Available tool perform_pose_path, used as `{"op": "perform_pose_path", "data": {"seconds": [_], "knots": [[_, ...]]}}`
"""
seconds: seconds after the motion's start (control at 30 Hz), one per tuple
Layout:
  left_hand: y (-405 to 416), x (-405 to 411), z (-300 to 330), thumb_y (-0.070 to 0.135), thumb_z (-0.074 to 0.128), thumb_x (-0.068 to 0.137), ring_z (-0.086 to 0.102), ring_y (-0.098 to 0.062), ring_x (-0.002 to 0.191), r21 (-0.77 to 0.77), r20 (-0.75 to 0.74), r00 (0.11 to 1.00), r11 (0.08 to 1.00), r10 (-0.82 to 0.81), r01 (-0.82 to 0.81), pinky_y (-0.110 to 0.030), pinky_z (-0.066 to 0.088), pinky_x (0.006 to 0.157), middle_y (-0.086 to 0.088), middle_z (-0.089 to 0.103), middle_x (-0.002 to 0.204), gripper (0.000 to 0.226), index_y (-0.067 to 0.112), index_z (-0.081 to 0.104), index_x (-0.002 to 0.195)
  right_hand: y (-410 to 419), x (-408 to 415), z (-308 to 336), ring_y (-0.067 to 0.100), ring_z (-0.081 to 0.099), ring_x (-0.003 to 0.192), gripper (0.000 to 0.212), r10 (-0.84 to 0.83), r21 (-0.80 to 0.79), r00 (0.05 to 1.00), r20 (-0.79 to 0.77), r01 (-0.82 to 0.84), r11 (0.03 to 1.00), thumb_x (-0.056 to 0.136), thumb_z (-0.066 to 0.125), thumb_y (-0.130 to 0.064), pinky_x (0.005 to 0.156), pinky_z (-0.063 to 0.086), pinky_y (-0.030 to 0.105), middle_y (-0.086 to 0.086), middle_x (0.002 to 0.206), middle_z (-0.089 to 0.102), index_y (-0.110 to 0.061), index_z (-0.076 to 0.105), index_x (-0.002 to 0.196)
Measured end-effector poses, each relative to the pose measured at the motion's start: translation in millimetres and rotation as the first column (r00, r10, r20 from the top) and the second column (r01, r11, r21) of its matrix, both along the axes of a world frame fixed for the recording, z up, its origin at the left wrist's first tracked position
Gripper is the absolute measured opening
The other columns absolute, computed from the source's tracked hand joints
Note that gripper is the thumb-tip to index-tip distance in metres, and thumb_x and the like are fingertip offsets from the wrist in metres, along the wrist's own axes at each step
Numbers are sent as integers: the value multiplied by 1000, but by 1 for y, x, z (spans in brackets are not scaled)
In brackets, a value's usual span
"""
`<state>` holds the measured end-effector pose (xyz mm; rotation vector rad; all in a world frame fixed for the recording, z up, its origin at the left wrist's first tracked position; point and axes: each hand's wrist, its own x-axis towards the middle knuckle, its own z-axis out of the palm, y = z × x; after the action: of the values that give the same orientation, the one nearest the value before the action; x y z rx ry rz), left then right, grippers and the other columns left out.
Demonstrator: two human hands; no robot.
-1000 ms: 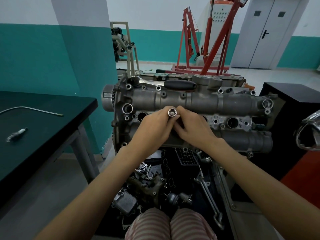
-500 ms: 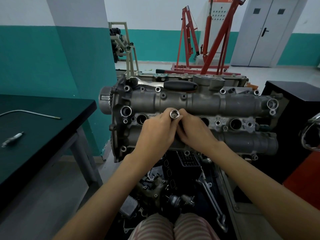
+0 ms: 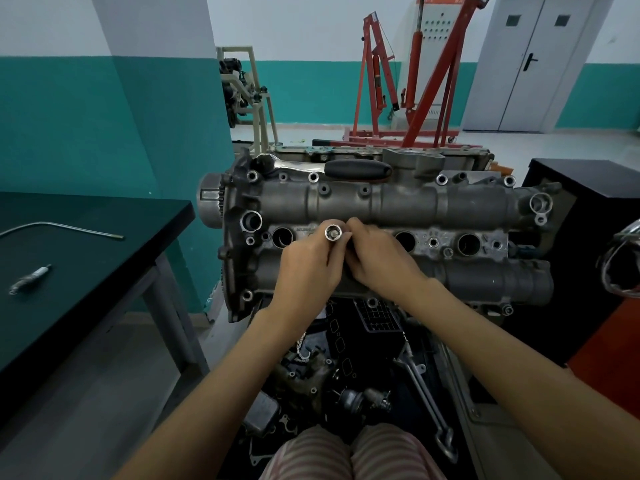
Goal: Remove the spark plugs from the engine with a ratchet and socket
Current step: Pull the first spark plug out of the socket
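A: Hands first. Our left hand [image 3: 308, 268] has its grip clenched round the short chrome cylindrical socket [image 3: 334, 233], square-drive end facing up at us. Right hand [image 3: 377, 263] is pinching something against the socket's lower end, fingers curled; we can't tell what, it's hidden behind both hands.

B: Could be a plug stuck inside. Where's everything else?

A: Both hands sit over the second well of the grey cast-aluminium engine head [image 3: 398, 202]. Open round plug wells show at left [image 3: 282, 237] and two more at right [image 3: 405, 240], dark inside, so we can't tell if plugs remain. Chrome ratchet with black rubber handle [image 3: 332, 167] lies loose along the far top edge of the engine, not attached to the socket. One grey metal spark plug [image 3: 30, 279] already lies on the black worktop [image 3: 104, 237] at left, near a thin bent metal rod [image 3: 62, 227].

B: So the step is freeing the socket's contents by hand?

A: That's our guess. To do it well: we hold the socket steady with the left, pull straight along its axis with the right, no twisting sideways, since a ceramic insulator would crack. Keep it over the engine or move to the worktop, because a drop lands among the loose dark parts [image 3: 346, 375] on the floor below.

B: Then?

A: Set the plug beside the first one, refit the socket to the ratchet.
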<state>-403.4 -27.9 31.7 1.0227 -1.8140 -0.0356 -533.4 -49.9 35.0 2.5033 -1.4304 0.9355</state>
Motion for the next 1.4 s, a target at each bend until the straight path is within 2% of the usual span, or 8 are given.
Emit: {"op": "perform_pose_path", "data": {"seconds": [0.3,0.37,0.47,0.57,0.73,0.93,1.13,1.4], "knots": [[-1,4,2,19,55,93,56,-13,53,81,14,997,994,-73,71,-32,42,55,-4,63,65,13,9,61,99,-4,-2,-4,39,55,83,16,-27,19,999,19,26,999,88,50,-19,62,37,37,19,91,59,-5,46,95],[3,9,7,22,56,92,60,-8,65,155,16,987,975,-161,156,-31,47,63,-1,67,80,21,12,58,110,-3,-1,-3,38,55,85,18,-20,33,1000,24,19,999,87,51,-19,65,41,40,19,93,59,-5,46,97],[16,13,13,23,55,93,57,5,77,138,68,979,974,-192,181,-11,44,69,1,66,103,43,16,43,133,-2,0,-3,38,55,91,28,-23,39,999,30,22,999,87,51,-20,68,41,39,18,100,61,-3,48,108],[26,11,21,6,55,91,57,-13,108,-7,147,981,992,-125,127,-14,39,89,-6,62,119,35,6,53,126,-2,0,-3,34,56,92,32,-30,33,999,38,29,999,90,48,-24,69,42,38,17,99,61,-3,49,115],[29,7,27,5,59,89,65,-24,94,-27,182,982,998,-45,51,-31,50,79,-9,68,106,22,2,63,110,1,-2,-2,30,57,90,31,-37,25,996,82,35,999,89,51,-26,67,42,36,14,96,62,-5,51,111],[27,8,15,7,62,87,63,-12,78,-66,76,997,997,-23,28,-16,45,70,-3,69,94,17,4,64,104,2,0,-2,23,53,70,24,2,50,981,192,-12,999,84,59,-25,55,31,29,-3,74,48,-19,37,83],[36,-3,3,6,63,85,65,-16,81,-63,55,998,998,1,3,-16,42,74,-7,70,98,19,1,65,104,4,-1,-5,32,50,59,33,52,-57,990,132,-44,997,76,61,-5,49,30,29,10,66,52,-19,32,79],[33,-13,20,13,70,82,64,-14,63,-64,52,996,996,68,-65,-16,41,57,-4,70,76,19,3,67,98,2,-1,-5,32,59,78,16,22,35,979,202,-30,999,84,58,-14,59,43,37,14,86,63,-5,46,91]]}}
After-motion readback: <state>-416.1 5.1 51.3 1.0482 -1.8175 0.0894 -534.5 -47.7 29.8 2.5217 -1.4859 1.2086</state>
